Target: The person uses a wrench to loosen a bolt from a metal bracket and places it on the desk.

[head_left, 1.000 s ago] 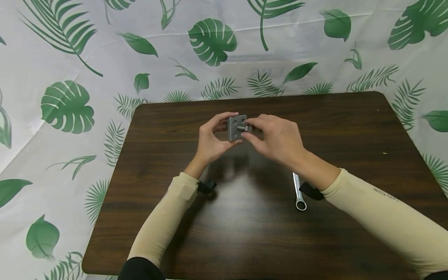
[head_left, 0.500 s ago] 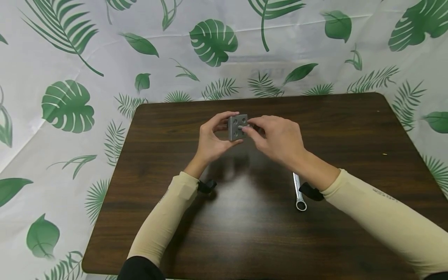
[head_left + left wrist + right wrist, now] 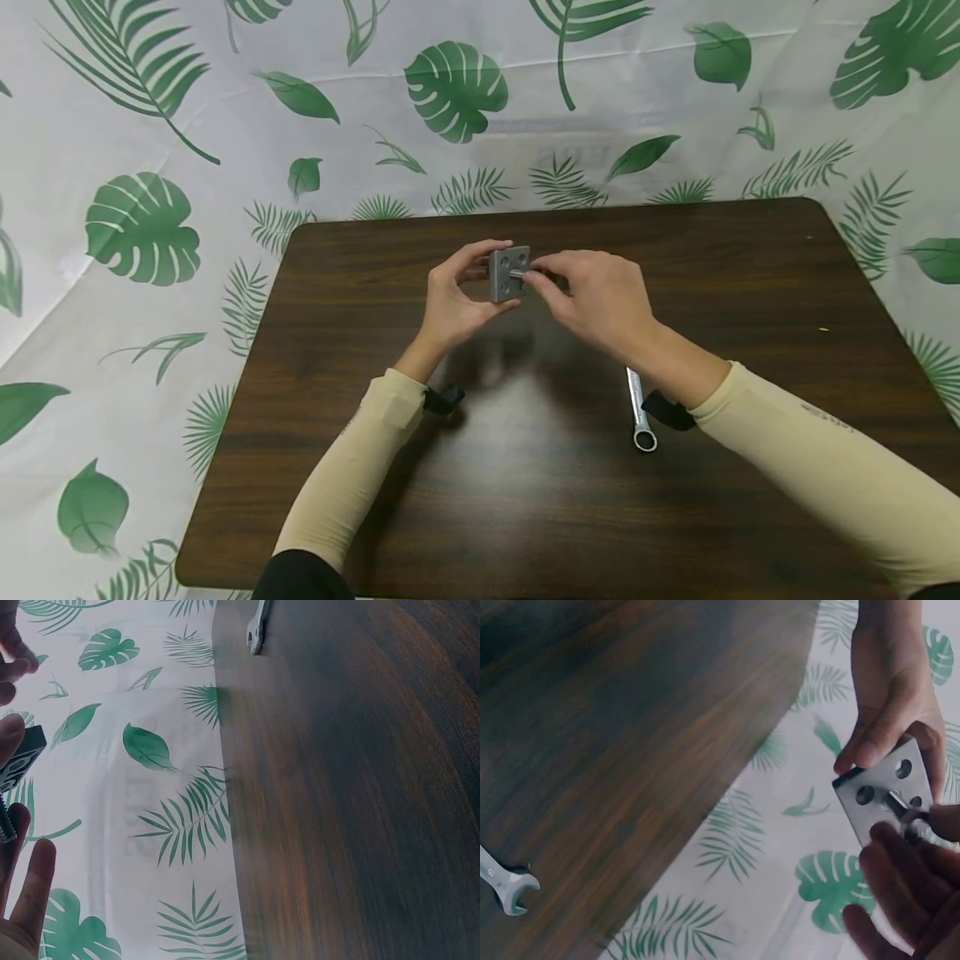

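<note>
Above the table, my left hand [image 3: 453, 296] grips a grey metal plate [image 3: 497, 285] by its edges, thumb below and fingers above. Several round holes show in the plate's face in the right wrist view. A silver bolt [image 3: 894, 802] stands out from the middle of that face. My right hand [image 3: 600, 292] pinches the bolt's outer end between thumb and fingers, which cover most of its head. In the left wrist view, a threaded end [image 3: 7, 825] juts from the far side of the plate [image 3: 30, 750], near the left fingers.
A combination wrench [image 3: 641, 417] lies on the dark wooden table [image 3: 465, 517], partly beneath the right forearm; its open-ended jaw shows in the right wrist view. A tiny yellowish scrap [image 3: 824, 329] lies toward the table's right side. Leaf-printed cloth [image 3: 337, 142] hangs behind the table.
The right thumb and fingers have shifted on the bolt's head, which showed between them a second ago and is now mostly covered. The left hand and plate stay nearly still.
</note>
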A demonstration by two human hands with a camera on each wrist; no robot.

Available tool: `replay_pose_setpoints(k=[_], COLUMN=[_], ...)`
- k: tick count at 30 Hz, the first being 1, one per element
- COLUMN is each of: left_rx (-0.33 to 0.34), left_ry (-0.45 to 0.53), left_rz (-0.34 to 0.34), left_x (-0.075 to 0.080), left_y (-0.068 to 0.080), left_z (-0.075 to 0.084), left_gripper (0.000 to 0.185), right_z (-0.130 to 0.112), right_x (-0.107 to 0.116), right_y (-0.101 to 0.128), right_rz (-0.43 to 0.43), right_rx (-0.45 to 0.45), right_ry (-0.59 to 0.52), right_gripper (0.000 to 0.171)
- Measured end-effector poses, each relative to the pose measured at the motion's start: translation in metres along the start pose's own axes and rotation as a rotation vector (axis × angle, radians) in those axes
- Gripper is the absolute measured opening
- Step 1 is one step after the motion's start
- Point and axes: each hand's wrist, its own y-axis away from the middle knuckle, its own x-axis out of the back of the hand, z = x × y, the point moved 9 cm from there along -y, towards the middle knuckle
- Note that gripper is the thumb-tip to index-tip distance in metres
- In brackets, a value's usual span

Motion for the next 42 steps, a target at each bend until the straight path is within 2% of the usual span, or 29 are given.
replay_pose_setpoints(k=[2,6,12,15,19,22,25,28,31,33,38,40,42], left_rx=[0.004,0.003,-0.003,-0.006,-0.008,-0.007,-0.007,-0.01,-0.012,-0.011,-0.008,-0.009,-0.009], left_ry=[0.0,0.009,0.008,0.002,-0.005,-0.009,-0.009,-0.003,-0.003,-0.006,-0.014,-0.012,-0.006], left_rz=[0.001,0.003,0.002,0.005,0.012,0.01,0.005,-0.001,0.002,0.005,0.004,0.002,-0.001], left_x=[0.0,0.001,0.0,0.0,0.002,0.003,0.003,0.003,0.004,0.005,0.006,0.005,0.004], left_y=[0.0,0.001,0.0,0.0,0.0,-0.001,-0.001,-0.001,-0.001,-0.001,-0.001,-0.001,-0.001], left_z=[0.0,0.0,0.0,0.0,0.001,0.002,0.002,0.002,0.002,0.002,0.002,0.002,0.002], left_gripper=[0.064,0.064,0.065,0.065,0.064,0.064,0.065,0.065,0.065,0.065,0.066,0.066,0.066], right_z=[-0.003,-0.007,0.005,0.001,-0.004,0.001,0.005,0.0,-0.006,-0.005,0.003,0.001,-0.005], right_x=[-0.001,0.001,-0.002,-0.003,0.001,0.001,-0.002,-0.003,-0.002,-0.001,-0.002,-0.003,-0.003], right_y=[0.0,0.0,0.0,0.0,0.001,0.001,0.001,0.001,0.001,0.002,0.001,0.0,-0.001], right_rz=[-0.012,0.01,-0.025,-0.038,0.019,0.023,-0.015,-0.026,-0.001,0.019,0.013,0.001,0.002], right_rx=[0.039,0.086,-0.042,0.008,0.074,0.012,-0.035,0.028,0.107,0.101,-0.003,0.027,0.093], right_ry=[-0.01,-0.014,-0.013,-0.011,-0.019,-0.022,-0.016,-0.02,-0.024,-0.028,-0.022,-0.015,-0.014], right_gripper=[0.024,0.032,0.029,0.027,0.036,0.033,0.03,0.026,0.033,0.034,0.03,0.025,0.023])
